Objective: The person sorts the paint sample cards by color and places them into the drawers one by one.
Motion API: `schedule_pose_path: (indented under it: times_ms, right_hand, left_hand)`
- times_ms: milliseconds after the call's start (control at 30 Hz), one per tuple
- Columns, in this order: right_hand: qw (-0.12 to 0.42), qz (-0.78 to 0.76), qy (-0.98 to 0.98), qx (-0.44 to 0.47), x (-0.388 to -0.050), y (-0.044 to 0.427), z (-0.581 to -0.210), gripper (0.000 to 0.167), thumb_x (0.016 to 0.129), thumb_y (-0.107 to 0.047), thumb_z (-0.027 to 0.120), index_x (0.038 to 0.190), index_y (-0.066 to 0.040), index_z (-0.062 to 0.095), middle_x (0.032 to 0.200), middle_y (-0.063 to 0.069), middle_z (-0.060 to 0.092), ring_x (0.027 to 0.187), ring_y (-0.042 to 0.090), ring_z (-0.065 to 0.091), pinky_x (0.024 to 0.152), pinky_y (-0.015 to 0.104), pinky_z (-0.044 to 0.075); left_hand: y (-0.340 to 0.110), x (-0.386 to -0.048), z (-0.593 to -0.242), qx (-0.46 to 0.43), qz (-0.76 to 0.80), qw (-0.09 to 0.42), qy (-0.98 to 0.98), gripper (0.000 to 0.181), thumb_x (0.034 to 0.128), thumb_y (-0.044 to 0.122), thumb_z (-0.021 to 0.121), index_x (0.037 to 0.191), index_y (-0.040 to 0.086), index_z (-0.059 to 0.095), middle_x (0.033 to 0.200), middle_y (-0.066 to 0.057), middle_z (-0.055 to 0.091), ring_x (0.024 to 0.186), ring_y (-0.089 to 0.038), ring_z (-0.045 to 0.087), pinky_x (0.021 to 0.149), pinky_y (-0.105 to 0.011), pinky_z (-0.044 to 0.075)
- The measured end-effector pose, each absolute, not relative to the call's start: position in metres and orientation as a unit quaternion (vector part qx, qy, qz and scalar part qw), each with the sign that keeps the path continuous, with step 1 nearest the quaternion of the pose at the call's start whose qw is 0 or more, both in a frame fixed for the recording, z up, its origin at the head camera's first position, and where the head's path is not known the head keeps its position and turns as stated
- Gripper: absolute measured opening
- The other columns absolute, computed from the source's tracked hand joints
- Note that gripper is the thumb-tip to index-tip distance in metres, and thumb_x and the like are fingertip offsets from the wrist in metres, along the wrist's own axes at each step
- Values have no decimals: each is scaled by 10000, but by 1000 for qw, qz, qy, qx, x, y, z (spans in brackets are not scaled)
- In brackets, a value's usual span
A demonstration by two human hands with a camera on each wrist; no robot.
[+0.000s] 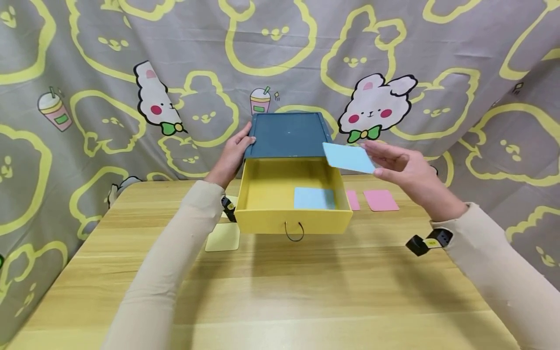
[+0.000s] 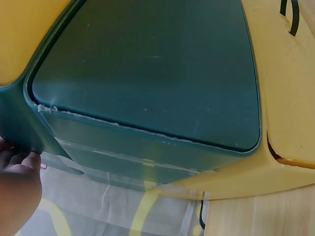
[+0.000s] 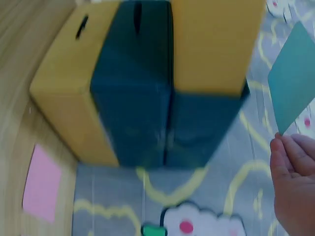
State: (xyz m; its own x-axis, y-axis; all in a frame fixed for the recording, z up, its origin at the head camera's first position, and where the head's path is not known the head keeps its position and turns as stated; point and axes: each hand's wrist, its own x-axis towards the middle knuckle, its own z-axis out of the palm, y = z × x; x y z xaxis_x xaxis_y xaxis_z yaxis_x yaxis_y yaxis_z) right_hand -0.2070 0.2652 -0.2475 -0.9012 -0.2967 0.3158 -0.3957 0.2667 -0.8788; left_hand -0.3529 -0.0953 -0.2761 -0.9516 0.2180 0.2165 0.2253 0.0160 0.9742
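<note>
A drawer cabinet (image 1: 288,133) with a dark blue top stands on the table, its yellow top drawer (image 1: 293,222) pulled out toward me. Inside the drawer, on its right side, lies a light blue square card (image 1: 314,198). My left hand (image 1: 234,153) holds the cabinet's upper left side, thumb over the top edge; in the left wrist view only part of this hand (image 2: 19,187) shows. Right of the cabinet, above table height, my right hand (image 1: 407,170) pinches another light blue card (image 1: 349,157) between thumb and fingers. That card is tilted, close to the drawer's right wall.
Pink cards (image 1: 381,200) lie on the table right of the cabinet, one partly hidden. A pale yellow card (image 1: 223,237) lies to the left, another mostly covered behind it. Lower blue (image 3: 133,64) and yellow (image 3: 74,59) drawers are closed. A patterned curtain (image 1: 297,43) hangs behind.
</note>
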Motion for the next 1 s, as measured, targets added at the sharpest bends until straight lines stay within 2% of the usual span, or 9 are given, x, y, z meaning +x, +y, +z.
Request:
schedule_pose_path:
  times_ms: [233,333,433,600,800,1000]
  right_hand:
    - [14,549,-798,249,-209,225,-252,583,874,-92,663,1415,-80,446,1443,70,445,1312,149,418,1006,183,372]
    - [25,513,-819,256,-212,214,-258,601,843,-154,711,1399,-143,482,1419,5,477,1325,134,397,1065,267,330]
    - [43,474,-842,255,-216,206,-262,626,809,-204,749,1383,-179,504,1411,-8,483,1345,137,364,1104,368,279]
    - [46,454,-855,246,-217,203,-264,646,798,-217,759,1386,-161,499,1426,23,461,1365,176,327,1118,436,241]
    - [37,466,-849,245,-215,204,-261,633,815,-172,742,1395,-173,489,1423,4,468,1369,174,326,1116,439,242]
    - [64,500,-823,262,-197,200,-252,619,810,-91,735,1381,-139,502,1394,23,505,1307,176,424,1058,261,338]
  left_hand:
    - [-96,-353,-277,-165,-688,4,-707,598,948,161,466,1500,133,238,1568,61,165,1427,-78,102,1140,-255,145]
    - [-95,-353,-277,-167,-691,4,-703,597,949,147,462,1500,125,234,1570,51,165,1428,-80,102,1136,-246,152]
    - [-95,-353,-278,-164,-691,5,-704,597,947,145,465,1499,127,240,1567,56,173,1427,-80,108,1134,-241,160]
    - [-93,-353,-279,-163,-692,9,-703,596,939,138,474,1494,129,255,1564,55,184,1428,-86,111,1133,-242,161]
    - [-94,-353,-277,-159,-698,7,-698,599,940,135,474,1497,132,252,1566,58,179,1428,-88,114,1131,-246,177]
    - [-95,-353,-278,-158,-696,6,-700,600,940,150,482,1497,140,258,1561,71,193,1423,-76,127,1128,-243,182]
